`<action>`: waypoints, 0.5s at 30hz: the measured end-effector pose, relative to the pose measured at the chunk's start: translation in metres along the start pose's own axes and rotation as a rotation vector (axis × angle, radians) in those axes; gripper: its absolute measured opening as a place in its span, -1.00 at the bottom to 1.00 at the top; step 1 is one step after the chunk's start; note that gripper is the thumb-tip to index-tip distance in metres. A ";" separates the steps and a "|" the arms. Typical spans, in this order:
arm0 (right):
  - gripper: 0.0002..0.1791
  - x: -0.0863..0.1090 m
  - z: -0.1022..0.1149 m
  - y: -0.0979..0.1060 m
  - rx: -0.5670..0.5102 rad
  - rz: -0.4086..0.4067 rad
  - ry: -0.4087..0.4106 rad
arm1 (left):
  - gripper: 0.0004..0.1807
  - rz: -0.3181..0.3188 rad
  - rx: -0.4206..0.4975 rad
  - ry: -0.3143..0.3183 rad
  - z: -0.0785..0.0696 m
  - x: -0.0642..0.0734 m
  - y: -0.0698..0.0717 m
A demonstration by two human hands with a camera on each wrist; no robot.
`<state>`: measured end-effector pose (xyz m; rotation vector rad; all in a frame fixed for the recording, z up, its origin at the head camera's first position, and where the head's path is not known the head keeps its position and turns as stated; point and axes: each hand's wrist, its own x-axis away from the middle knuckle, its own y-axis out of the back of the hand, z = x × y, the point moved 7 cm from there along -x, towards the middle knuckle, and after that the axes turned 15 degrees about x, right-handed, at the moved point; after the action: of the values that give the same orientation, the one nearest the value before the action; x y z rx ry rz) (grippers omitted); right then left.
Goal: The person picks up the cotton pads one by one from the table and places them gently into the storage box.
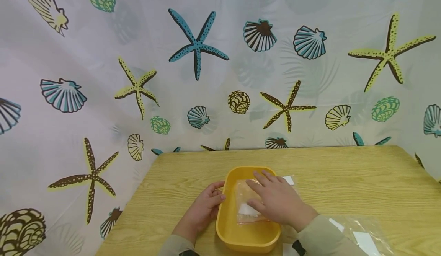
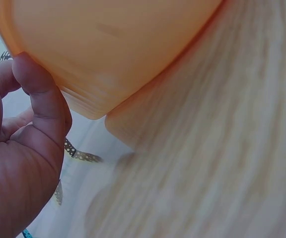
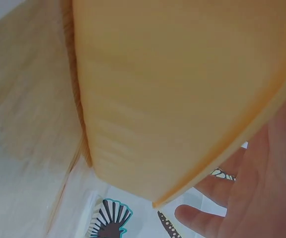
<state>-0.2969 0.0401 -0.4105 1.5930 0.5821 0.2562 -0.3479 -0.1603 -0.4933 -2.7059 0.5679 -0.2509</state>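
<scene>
I see the yellow tray (image 1: 249, 237) at the near middle of the bench (image 1: 179, 179), with a clear plastic bag (image 1: 243, 196) lying inside. On the left, I have the left hand's (image 1: 204, 211) fingers bent, holding the tray's left wall at the rim. My right hand (image 1: 278, 199) reaches in over the right rim, fingers spread and gripping nothing; I can't tell how firmly they touch the bag. Another clear bag (image 1: 366, 238) lies near right.
</scene>
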 end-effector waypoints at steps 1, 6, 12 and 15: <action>-0.31 0.000 -0.001 0.000 -0.001 -0.001 -0.002 | -0.39 -0.001 -0.001 0.000 0.000 0.000 0.000; -0.32 0.003 -0.007 0.000 -0.012 0.001 -0.019 | -0.39 -0.004 -0.004 0.001 -0.001 0.000 0.001; -0.32 0.004 -0.016 0.000 -0.025 -0.011 -0.036 | -0.39 0.001 -0.003 0.000 0.000 -0.001 0.002; -0.31 0.005 -0.021 -0.003 -0.031 -0.012 -0.036 | -0.39 0.011 -0.001 0.000 0.001 -0.001 0.002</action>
<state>-0.3035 0.0612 -0.4117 1.5607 0.5570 0.2262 -0.3493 -0.1615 -0.4947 -2.7031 0.5826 -0.2482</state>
